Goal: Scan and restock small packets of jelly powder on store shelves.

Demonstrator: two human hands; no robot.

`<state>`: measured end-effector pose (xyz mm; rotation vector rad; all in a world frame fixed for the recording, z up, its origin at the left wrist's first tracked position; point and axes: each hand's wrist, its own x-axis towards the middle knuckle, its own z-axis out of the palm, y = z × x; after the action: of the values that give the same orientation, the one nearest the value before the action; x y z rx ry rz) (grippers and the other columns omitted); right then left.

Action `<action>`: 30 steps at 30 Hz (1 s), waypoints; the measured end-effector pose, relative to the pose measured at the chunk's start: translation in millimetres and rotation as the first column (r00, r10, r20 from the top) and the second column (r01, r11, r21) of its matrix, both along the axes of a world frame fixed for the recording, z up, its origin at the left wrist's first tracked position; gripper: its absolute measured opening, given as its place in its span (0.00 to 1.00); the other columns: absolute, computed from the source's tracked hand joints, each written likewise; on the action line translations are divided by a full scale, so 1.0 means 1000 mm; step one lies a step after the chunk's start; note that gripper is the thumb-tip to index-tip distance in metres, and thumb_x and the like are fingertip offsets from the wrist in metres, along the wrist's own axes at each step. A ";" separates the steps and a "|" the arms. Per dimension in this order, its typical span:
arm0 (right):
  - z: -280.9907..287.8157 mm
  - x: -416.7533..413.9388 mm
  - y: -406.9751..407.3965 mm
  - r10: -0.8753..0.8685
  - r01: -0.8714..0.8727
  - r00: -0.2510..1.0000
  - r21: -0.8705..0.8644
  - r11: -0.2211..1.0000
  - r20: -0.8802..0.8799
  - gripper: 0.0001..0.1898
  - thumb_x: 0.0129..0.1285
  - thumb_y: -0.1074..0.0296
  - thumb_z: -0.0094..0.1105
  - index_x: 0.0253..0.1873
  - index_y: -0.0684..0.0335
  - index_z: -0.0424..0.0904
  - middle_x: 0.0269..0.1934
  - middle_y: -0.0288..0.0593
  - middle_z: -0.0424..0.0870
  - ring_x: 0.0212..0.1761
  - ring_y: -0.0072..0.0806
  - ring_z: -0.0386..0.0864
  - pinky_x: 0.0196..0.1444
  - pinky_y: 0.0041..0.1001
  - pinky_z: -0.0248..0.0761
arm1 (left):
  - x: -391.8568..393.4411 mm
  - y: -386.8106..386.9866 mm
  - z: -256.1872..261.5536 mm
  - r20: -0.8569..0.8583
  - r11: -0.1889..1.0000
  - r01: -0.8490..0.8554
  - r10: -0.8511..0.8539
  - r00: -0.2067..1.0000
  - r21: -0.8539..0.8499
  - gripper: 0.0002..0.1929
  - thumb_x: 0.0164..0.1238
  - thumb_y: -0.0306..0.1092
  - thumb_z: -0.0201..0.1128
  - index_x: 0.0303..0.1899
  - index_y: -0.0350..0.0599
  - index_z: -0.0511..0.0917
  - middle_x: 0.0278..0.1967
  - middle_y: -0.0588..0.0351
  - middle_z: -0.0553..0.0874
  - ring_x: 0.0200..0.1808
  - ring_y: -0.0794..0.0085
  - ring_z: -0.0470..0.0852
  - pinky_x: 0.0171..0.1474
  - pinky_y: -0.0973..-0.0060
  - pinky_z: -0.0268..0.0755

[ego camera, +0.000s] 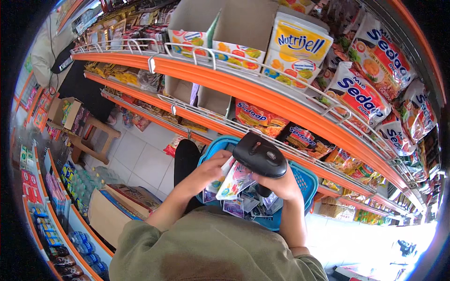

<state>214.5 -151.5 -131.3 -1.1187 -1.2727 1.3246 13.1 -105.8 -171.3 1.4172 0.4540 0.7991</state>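
My left hand (207,174) grips a stack of white Nutrijell sachets (230,181) with fruit pictures, tilted above a blue plastic basket (305,177). In my right hand (283,186) is a black handheld barcode scanner (260,154). Its rounded head lies across the top of the stack and hides part of it; the right fingertips are mostly hidden. Below both hands, loose purple and white sachets (233,207) lie inside the basket. The basket sits in front of my body, close to the shelf.
A shelf with an orange edge (225,73) and wire rail runs ahead, holding open cartons (242,24), Nutrijell packs (299,45) and noodle packets (362,91). To the left are a cardboard box (112,214), bottles (81,182) and a brown stool (102,137). Another person (86,84) stands at upper left.
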 end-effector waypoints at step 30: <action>0.002 0.028 -0.056 -0.320 0.318 0.943 0.036 0.948 0.091 0.30 0.32 0.71 0.69 0.47 0.70 0.72 0.37 0.42 0.80 0.37 0.22 0.75 0.43 0.23 0.67 | 0.001 0.018 0.034 -0.069 0.669 -0.660 0.719 0.692 0.342 0.12 0.66 0.33 0.48 0.40 0.34 0.73 0.34 0.54 0.76 0.38 0.72 0.74 0.45 0.76 0.64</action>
<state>242.3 -207.5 -129.4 -1.3247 -1.1134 1.0238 13.6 -87.6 -137.4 1.6156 1.1225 1.3956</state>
